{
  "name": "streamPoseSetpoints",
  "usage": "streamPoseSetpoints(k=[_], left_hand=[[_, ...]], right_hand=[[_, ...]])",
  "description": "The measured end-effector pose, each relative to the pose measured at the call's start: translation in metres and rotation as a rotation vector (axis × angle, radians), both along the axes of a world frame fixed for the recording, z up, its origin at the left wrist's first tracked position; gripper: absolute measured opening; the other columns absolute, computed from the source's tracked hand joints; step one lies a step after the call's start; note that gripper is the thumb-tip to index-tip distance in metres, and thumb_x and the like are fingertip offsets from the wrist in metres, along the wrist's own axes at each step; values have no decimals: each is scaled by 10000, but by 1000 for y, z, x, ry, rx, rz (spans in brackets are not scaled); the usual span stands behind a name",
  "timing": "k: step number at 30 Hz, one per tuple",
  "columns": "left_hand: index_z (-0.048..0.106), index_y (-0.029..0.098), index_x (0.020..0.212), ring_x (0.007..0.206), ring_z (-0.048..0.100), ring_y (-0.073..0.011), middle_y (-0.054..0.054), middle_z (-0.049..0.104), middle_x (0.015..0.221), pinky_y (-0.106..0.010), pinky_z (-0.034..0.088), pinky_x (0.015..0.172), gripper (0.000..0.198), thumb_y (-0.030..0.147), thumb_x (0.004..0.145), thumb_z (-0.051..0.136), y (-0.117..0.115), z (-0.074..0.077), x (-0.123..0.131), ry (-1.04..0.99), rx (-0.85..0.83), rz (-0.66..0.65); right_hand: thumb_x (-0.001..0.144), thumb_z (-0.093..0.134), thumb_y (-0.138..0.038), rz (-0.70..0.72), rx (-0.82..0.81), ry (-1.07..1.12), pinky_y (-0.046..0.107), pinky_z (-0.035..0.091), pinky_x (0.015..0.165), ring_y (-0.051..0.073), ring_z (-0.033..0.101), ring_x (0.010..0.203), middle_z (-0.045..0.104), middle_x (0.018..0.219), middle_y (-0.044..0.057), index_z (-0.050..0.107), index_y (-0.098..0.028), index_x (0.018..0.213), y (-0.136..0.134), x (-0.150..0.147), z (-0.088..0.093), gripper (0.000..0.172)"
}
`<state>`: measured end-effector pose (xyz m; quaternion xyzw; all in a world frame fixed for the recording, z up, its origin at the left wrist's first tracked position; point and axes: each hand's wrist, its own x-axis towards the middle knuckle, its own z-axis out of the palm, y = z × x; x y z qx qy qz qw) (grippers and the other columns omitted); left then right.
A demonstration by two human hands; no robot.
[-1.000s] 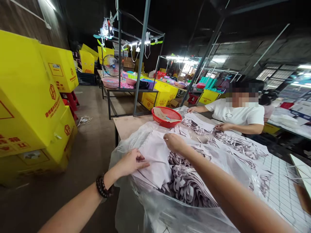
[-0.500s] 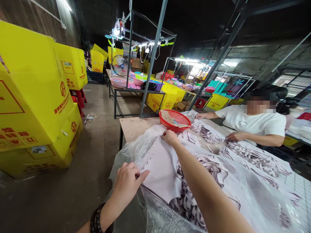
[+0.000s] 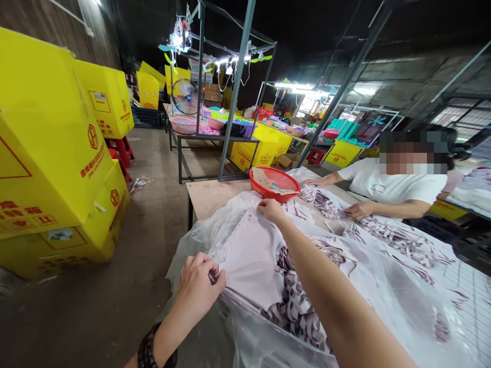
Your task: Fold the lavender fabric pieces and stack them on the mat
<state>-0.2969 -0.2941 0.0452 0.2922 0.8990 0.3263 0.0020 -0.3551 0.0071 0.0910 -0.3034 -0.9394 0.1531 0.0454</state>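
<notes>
A pale pinkish-grey fabric sheet [image 3: 251, 258] with a jagged left edge lies on top of a stack of cut pieces, at the near end of the table. My left hand [image 3: 201, 281], with a dark beaded bracelet at the wrist, has thumb and fingers closed on the sheet's near left corner. At its far edge, close to the red basket [image 3: 274, 183], my right hand [image 3: 271, 209] pinches the fabric; its fingertips are partly hidden. Curled fabric strips [image 3: 303, 301] hang from the stack on the right. Clear plastic film [image 3: 192, 245] lies under and around the stack.
Across the table a co-worker in a white shirt [image 3: 395, 186] handles more cut fabric [image 3: 406, 237]. Tall yellow boxes [image 3: 42, 133] stand at the left beside the aisle floor [image 3: 153, 225]. Metal posts [image 3: 238, 87] rise beyond the table, near a fan [image 3: 184, 96].
My left thumb, earlier stretched over the fabric, has closed with the fingers on the near corner. My right hand stays at the far edge. The co-worker's near hand has moved left across the fabric.
</notes>
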Motion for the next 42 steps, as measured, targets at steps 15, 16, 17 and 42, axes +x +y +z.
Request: streamPoseSetpoints(k=[15, 16, 17, 42], left_hand=[[533, 211, 638, 784, 514, -211, -46, 577, 779, -351, 434, 728, 172, 313, 777, 522, 1, -13, 3, 110, 96, 67], [557, 209, 699, 799, 520, -215, -53, 583, 813, -357, 437, 741, 123, 301, 774, 526, 2, -12, 5, 141, 120, 86], [582, 203, 782, 829, 527, -221, -63, 592, 868, -364, 438, 762, 103, 289, 777, 524, 3, -11, 7, 177, 150, 100], [605, 246, 998, 899, 558, -228, -23, 665, 866, -336, 368, 760, 188, 275, 819, 558, 40, 8, 2, 43, 23, 13]], right_hand=[[828, 481, -277, -45, 139, -3, 400, 377, 885, 249, 577, 1032, 689, 1044, 103, 682, -203, 869, -11, -8, -12, 219], [828, 474, -273, -42, 137, 4, 392, 382, 878, 248, 573, 1039, 684, 1060, 99, 680, -207, 883, -11, -7, -10, 224], [824, 471, -267, -37, 136, 13, 375, 391, 866, 240, 573, 1038, 680, 1073, 88, 679, -216, 901, -11, -7, -8, 227], [680, 556, -162, 345, 112, -195, 212, 394, 626, 151, 603, 790, 702, 904, 33, 660, -193, 850, -19, -4, -5, 202]])
